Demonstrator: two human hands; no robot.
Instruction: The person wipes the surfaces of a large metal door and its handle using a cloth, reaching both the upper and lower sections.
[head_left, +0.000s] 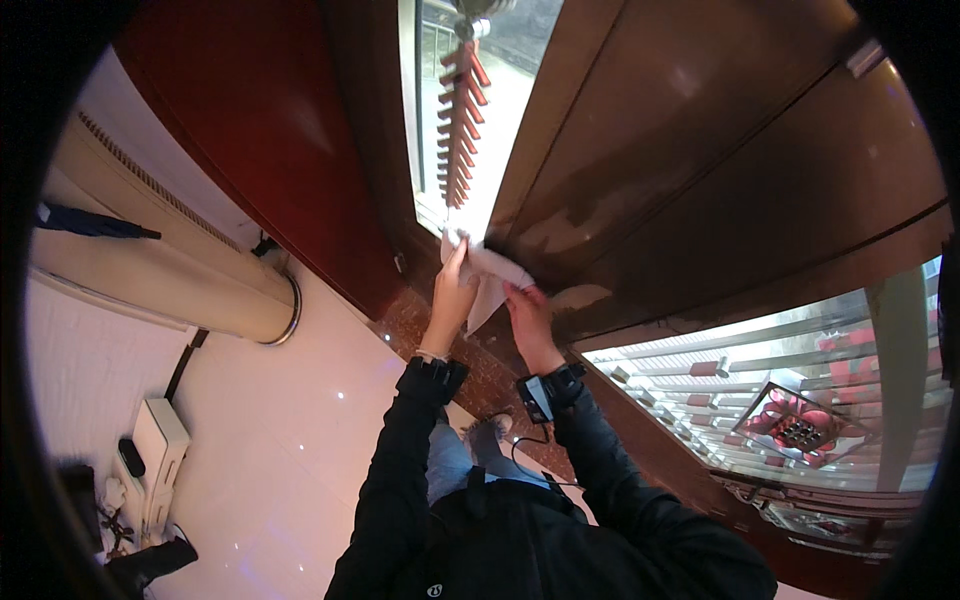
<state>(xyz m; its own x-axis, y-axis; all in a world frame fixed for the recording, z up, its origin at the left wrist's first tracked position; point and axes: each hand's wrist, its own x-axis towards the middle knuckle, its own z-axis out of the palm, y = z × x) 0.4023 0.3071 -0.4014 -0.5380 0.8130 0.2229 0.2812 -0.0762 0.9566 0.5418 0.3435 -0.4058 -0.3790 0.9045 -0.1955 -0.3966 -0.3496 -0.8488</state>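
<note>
My left hand (454, 289) is closed on one side of a white cloth or tissue (489, 294), low in front of a narrow window. My right hand (529, 315) grips the other side of it, a little to the right. The white piece is partly folded, and a corner hangs down between my hands. Beyond them, a string of red firecracker-shaped ornaments (463, 124) hangs before the bright window. I cannot tell whether the white piece touches the window or its frame.
Dark glossy panels (675, 180) rise at the right, beside a window with bars (720, 375). A red panel (277, 135) stands at the left, near a beige column-shaped unit (172, 247) with an umbrella (97, 223) against it. A white box-like object (161, 442) is at the lower left.
</note>
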